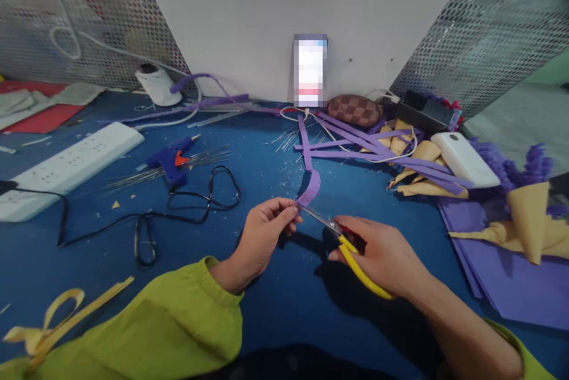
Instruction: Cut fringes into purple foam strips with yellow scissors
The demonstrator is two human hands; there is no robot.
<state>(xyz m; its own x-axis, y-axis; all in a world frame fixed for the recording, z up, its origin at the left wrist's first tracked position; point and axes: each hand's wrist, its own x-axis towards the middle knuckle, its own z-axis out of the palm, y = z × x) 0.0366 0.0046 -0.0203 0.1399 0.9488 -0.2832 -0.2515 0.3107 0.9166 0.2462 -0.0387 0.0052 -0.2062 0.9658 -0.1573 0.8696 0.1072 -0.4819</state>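
Note:
My left hand [269, 228] pinches the near end of a purple paper strip [313, 185] between thumb and fingers. From there the strip curls away across the blue table toward the phone. Yellow-handled scissors [363, 270] are in my right hand [387, 252], its fingers wrapped round the handles. Their blades point left and meet the strip's edge right beside my left fingertips. Whether the blades are fully closed is too small to tell. More purple strips [355, 134] lie crossed behind and to the right.
A blue glue gun [171, 160] with a black cord and thin wires lies left, near a white power strip [75, 160]. A lit phone [310, 72] leans on the back wall. Purple sheets [520, 291], tan paper cones [528, 220] and a white power bank [464, 159] occupy the right.

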